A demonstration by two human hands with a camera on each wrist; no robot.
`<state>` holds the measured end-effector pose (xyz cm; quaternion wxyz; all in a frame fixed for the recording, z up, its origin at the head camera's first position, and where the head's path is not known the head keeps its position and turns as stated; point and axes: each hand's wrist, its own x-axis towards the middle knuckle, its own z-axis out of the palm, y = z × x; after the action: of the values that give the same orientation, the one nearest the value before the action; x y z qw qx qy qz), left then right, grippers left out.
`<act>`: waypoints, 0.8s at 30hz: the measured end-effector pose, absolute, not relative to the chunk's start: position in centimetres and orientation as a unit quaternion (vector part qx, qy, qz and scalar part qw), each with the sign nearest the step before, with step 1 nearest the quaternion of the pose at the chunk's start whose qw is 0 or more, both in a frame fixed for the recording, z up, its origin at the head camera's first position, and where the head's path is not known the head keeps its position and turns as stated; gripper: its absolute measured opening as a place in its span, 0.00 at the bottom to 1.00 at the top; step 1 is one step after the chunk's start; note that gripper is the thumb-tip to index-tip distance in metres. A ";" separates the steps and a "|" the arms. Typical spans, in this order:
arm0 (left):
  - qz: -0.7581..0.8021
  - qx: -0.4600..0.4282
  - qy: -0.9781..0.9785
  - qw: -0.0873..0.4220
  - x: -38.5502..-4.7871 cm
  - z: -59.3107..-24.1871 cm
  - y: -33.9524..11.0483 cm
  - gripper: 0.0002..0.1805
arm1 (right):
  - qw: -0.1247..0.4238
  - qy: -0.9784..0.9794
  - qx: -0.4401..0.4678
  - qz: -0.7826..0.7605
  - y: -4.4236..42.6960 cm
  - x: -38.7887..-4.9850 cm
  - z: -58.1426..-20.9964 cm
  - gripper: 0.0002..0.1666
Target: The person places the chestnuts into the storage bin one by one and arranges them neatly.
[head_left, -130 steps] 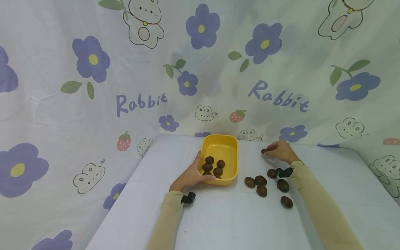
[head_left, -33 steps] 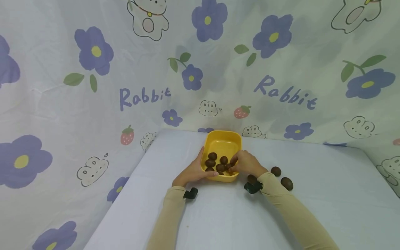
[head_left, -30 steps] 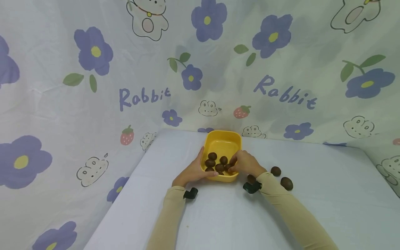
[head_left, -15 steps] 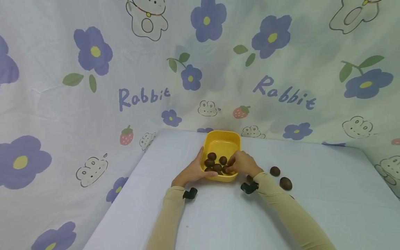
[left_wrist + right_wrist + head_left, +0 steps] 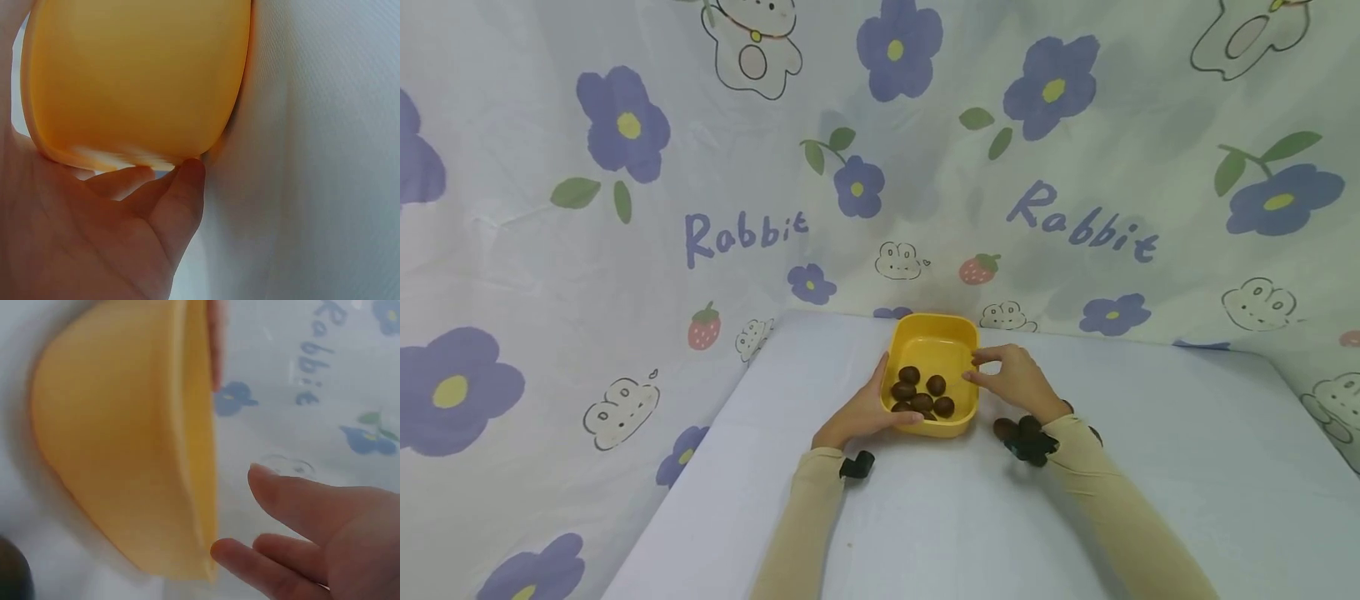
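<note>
Brown nuts (image 5: 1002, 429), partly hidden by the right wrist, on the white tabletop (image 5: 932, 517); more nuts (image 5: 921, 402) in the near end of a yellow box (image 5: 942, 340), left hand (image 5: 861, 414) gripping its near-left corner, right hand (image 5: 1017, 379) loose-fingered, holding nothing, at its right rim; flower-print cloth (image 5: 730, 150) behind

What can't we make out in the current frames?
Head: nearest brown pieces in the yellow container, partly hidden by the left grip.
Head: loose brown pieces, partly covered by the black wrist device and right sleeve; count unclear.
Both wrist views: the contents, behind the container's wall.
Right wrist: dark round thing, blurred, cut off at the lower left corner.
</note>
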<state>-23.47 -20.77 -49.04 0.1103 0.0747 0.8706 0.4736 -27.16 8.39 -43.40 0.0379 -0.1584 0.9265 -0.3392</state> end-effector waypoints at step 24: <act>0.483 0.076 0.866 0.109 -23.5 -49.1 -20.4 0.76 | -0.072 0.928 -0.122 -0.345 19.5 -25.3 -43.5 0.27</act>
<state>-23.51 -20.41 -49.10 0.1087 0.0758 0.8655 0.4830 -25.32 19.51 -43.48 -0.0716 -0.1225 0.9278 -0.3452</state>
